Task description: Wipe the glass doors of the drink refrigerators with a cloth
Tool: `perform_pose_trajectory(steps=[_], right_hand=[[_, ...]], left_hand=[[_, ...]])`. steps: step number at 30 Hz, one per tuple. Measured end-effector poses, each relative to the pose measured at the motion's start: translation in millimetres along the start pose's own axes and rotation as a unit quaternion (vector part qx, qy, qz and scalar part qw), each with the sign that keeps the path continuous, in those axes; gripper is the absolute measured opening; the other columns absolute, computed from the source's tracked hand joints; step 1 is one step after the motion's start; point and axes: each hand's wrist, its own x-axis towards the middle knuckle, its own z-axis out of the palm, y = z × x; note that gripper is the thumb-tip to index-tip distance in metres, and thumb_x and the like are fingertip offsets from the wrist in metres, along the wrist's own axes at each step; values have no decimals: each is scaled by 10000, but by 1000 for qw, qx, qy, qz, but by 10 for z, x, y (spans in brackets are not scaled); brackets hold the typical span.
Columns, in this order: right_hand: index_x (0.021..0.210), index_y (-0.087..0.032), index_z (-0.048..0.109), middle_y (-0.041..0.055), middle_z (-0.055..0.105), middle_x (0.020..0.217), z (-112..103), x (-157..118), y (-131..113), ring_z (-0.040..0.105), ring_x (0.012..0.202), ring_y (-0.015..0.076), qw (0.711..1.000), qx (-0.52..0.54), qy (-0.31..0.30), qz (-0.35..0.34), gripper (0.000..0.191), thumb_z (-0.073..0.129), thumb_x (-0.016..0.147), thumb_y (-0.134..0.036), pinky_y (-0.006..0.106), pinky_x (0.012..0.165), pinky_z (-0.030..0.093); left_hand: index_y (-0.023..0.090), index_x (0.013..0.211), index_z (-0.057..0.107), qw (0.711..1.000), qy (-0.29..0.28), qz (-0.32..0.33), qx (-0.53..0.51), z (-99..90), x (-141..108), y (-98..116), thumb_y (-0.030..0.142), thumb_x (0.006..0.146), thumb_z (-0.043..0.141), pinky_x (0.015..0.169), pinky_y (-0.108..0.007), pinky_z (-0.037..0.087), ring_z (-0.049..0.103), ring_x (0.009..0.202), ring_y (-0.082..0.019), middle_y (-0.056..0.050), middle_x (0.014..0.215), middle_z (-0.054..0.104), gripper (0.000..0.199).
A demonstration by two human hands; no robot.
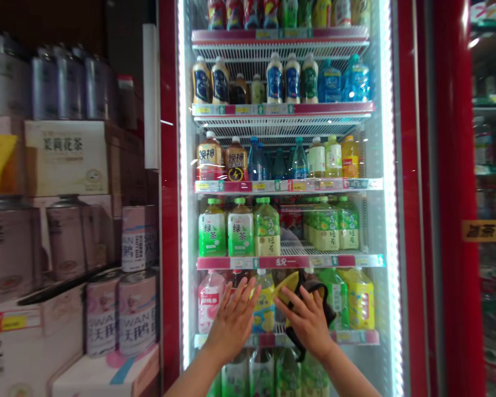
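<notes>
My left hand (236, 320) is raised with its back to me and its fingers stretched out. Nothing shows in it. Behind it are a pink drink bottle (209, 309) and a yellow-and-blue drink bottle (264, 311) on a lower shelf. My right hand (308, 317) is at the same height. A yellow and black item (320, 289), soft-looking, with a loop and a dangling dark end, is against its far side and appears held there. Its kind is unclear, and the palm side is hidden. Green bottles (332, 292) are just beyond.
A lit, red-framed drinks cooler (171, 198) holds several shelves of bottles, including green tea bottles (241, 229). To the left, cartons (68, 157) and pink cans (138, 311) are stacked. Another red-framed cooler (458, 165) stands to the right.
</notes>
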Motion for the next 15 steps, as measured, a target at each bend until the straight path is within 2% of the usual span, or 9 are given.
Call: perform_pose_trajectory(steps=[2,4,7,10,11,13,15], right_hand=[[1346,-496,635,-62,734,1282,-102,-169,134,570,1259,238,997,18,-24,-70,574,463,941,-126,452,1181,286],[1351,-511,624,-57,736,1277,-144,-176,298,585,1252,230,997,22,-20,-65,586,441,952,-124,445,1172,296],[1371,-508,613,-7,720,1299,-26,136,307,585,1246,270,998,12,39,42,585,460,957,-124,482,1151,320],[1424,-449,590,40,685,1355,175,468,-39,552,1258,324,989,2,74,125,559,491,962,-151,532,1131,331],[1435,-439,582,38,680,1367,214,502,-174,546,1257,327,991,4,64,121,560,493,961,-155,536,1134,323],[1438,-441,576,4,680,1376,208,423,-357,546,1258,311,998,27,17,57,569,483,958,-151,523,1155,294],[1426,-457,579,-36,686,1372,108,225,-350,552,1274,276,997,58,-35,-38,574,462,958,-144,488,1178,269]], left_hand=[[195,1607,311,1000,-3,2,6,-11,-122,-59,453,923,586,1323,-484,39,90,1603,-268,-61,1686,307,780],[208,1611,301,1000,-10,-5,13,-16,-256,-133,456,925,578,1325,-479,41,100,1603,-261,-55,1678,327,781],[217,1611,304,999,-20,-38,18,-1,-408,-217,455,930,571,1327,-472,53,126,1599,-250,-59,1656,373,769],[195,1617,278,998,-28,-62,17,12,-475,-238,452,936,567,1324,-480,71,146,1596,-254,-79,1651,380,783],[187,1620,266,997,-32,-64,17,9,-489,-237,448,938,567,1323,-487,73,147,1595,-258,-87,1653,376,790],[176,1623,253,997,-42,-68,12,-13,-527,-239,431,937,574,1322,-492,74,142,1596,-262,-95,1657,365,799],[175,1622,257,996,-48,-71,3,-54,-591,-263,412,937,584,1323,-481,69,130,1598,-255,-91,1657,367,795]])
